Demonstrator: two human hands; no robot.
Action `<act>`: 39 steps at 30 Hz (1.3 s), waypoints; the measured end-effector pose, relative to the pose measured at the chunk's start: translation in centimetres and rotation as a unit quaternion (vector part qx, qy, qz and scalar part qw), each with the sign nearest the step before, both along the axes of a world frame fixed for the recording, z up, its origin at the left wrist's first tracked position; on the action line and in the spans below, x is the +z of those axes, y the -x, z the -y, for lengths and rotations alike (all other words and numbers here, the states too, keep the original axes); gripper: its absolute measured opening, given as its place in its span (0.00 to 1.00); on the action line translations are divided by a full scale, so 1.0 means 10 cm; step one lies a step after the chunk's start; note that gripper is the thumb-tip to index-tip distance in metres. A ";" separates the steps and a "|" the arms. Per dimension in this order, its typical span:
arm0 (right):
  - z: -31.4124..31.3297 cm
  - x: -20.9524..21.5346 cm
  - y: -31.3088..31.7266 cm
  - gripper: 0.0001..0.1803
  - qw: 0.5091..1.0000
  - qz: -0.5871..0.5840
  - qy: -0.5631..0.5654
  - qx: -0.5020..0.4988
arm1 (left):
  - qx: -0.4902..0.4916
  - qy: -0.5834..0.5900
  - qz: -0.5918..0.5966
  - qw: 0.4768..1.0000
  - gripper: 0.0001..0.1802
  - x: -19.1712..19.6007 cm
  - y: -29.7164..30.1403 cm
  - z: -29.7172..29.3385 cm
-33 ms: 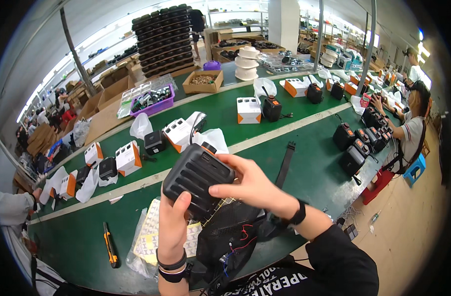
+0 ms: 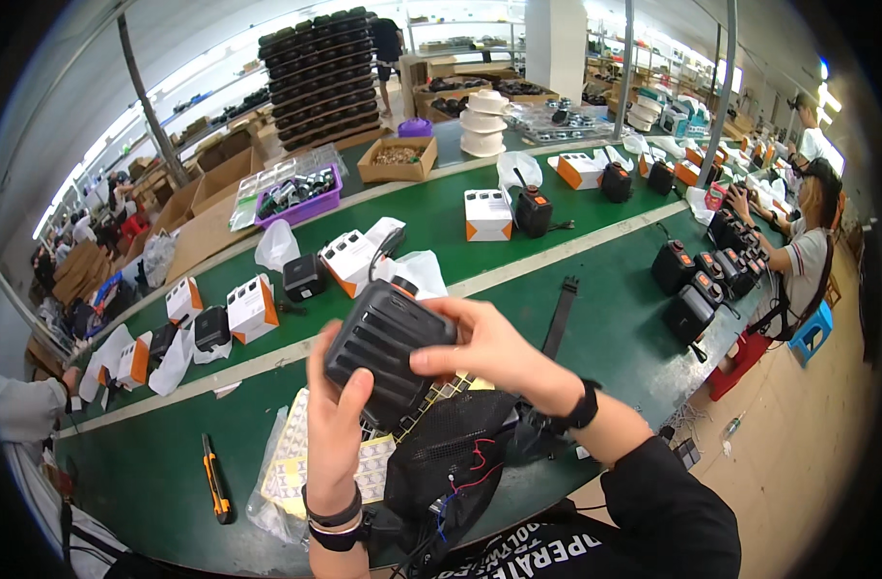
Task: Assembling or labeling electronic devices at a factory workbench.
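**Black ribbed casing held up in both hands over the green tabletop**

At lower left of the frame an orange-handled knife lies on the tabletop, with a clear bag of sticker sheets just right of it. Farther up the left side, white-and-orange boxes and small black units stand in a row along the pale stripe.

The left hand rises from the lower edge, fingers closed around the casing's lower left corner, thumb lying across its face. The casing sits at centre frame, raised above the tabletop and tilted, its slatted face towards the camera. The right hand comes in from the right, thumb and fingertips clamped on the casing's right edge and upper corner.

Below the hands, a black mesh part with red and blue wires rests near the body. A black strap lies right of centre; at far right another person sits among black units.

The casing looks like rigid moulded plastic, probably light and slightly slick. The edges and corners seem the safest hold, since the thin slats could flex or crack.
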State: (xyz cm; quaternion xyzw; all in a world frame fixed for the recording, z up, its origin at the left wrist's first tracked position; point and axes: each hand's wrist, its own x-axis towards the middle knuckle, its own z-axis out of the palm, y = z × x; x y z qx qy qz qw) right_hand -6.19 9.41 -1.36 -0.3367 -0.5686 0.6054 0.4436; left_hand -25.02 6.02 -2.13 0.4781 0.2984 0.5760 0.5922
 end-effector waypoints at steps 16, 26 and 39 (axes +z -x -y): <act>-1.88 -1.01 -0.23 0.30 0.742 0.442 -0.274 -0.423 | 0.297 -0.137 -0.036 0.944 0.28 0.29 0.43 0.10; -0.44 -0.67 1.02 0.56 0.793 0.558 -0.236 0.061 | 0.317 -0.166 -0.086 0.930 0.28 0.27 0.46 0.11; -0.32 -0.42 0.98 0.62 0.889 0.391 -0.234 -0.051 | 0.316 -0.172 -0.190 0.913 0.31 0.24 0.59 0.11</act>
